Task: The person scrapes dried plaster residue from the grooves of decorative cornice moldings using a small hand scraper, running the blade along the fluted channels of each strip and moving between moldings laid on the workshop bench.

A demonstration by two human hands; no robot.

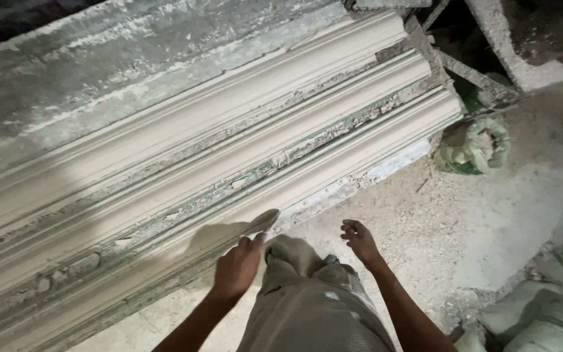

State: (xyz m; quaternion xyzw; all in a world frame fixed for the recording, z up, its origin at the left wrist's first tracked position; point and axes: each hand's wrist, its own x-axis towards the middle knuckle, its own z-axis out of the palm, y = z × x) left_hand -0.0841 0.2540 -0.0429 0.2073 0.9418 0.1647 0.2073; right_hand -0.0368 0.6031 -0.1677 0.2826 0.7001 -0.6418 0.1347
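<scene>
Right now my left hand (pixel 237 266) is clamped on the handle of a flat scraper blade (pixel 262 222), fingers wrapped round it, knuckles toward the camera. The blade is pale and caked; its long axis runs from the hand up toward one o'clock, and its tip points at the lower edge of the plaster cornice moulding (pixel 229 150), touching it or just short of it; I cannot tell which. The blade sits a little left of centre in the lower half of the view, about seven o'clock from the middle.

My right hand (pixel 360 240) holds nothing. Its fingers are loosely curled and spread apart, palm turned down and inward, hanging over the dusty floor (pixel 425 221) near the moulding's front edge, at about five o'clock from centre. The two hands are apart, with my bent knee in grey trousers (pixel 307 293) between and below them.

The moulding is long and stepped, with several rounded ribs and grooves. Its long axis runs from eight o'clock to two o'clock, the far end stopping near the top right. Crumbled plaster and grey crust lie in the grooves between the ribs, and a rough grey slab (pixel 99 72) lies alongside it at the ten o'clock side.

At three o'clock a crumpled green sack (pixel 474 146) lies on the floor just beyond the moulding's end. More pale sacks (pixel 548 313) are heaped at four o'clock, well apart from both hands.
</scene>
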